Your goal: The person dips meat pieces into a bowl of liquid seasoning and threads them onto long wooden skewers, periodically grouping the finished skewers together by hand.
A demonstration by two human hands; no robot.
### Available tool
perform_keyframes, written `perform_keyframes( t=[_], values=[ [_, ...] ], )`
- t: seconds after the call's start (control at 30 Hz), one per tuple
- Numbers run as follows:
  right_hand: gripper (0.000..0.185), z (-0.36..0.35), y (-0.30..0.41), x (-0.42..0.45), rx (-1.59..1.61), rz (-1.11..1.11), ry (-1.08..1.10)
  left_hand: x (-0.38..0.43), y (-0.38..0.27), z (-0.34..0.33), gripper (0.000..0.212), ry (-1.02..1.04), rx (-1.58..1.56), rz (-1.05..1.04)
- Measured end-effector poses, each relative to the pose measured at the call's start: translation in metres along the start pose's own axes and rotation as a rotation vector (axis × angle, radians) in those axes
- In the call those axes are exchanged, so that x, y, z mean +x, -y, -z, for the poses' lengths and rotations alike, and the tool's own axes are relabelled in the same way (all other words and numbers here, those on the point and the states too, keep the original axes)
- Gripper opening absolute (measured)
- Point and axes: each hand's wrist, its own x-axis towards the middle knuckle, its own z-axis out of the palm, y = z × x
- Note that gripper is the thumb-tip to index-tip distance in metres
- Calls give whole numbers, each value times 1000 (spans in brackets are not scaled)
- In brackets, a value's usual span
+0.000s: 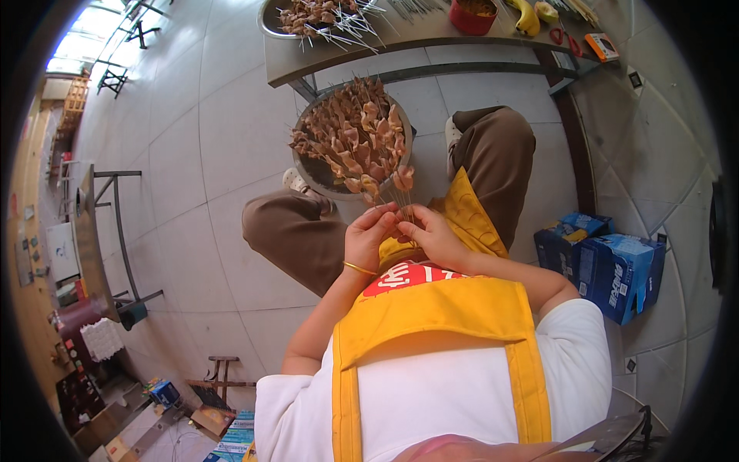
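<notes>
In front of my yellow apron [433, 309], both hands meet at the lower ends of a bunch of thin metal skewers [402, 199]. My left hand [368, 234], with a gold bracelet at its wrist, pinches skewer ends between thumb and fingers. Close beside it, my right hand [436, 234] has its thumb and fingers closed around the bunch. Raw meat pieces [404, 177] are threaded on the upper parts of these skewers. Beyond them, a round metal basin [323, 187] holds many meat skewers. The held bunch overlaps its near rim, so where the two groups part is unclear.
A low table [404, 43] beyond the basin carries a tray [268, 23] of skewered meat, a red container [473, 17], bananas [526, 20] and red-handled scissors [566, 41]. Blue cartons [620, 277] stand at right. Another table [92, 242] stands at left.
</notes>
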Motion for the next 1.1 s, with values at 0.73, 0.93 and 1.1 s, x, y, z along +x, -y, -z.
perform_keyframes(
  t=[0.73, 0.93, 1.1],
  values=[
    [12, 2, 0, 5, 172, -81, 28, 16, -11, -16, 16, -31, 116, -47],
    [13, 2, 2, 7, 165, -82, 20, 20, -10, -13, 15, 51, 100, -38],
    [14, 2, -2, 10, 153, -66, 16, 22, -10, -16, 14, 30, 156, -94]
  ],
)
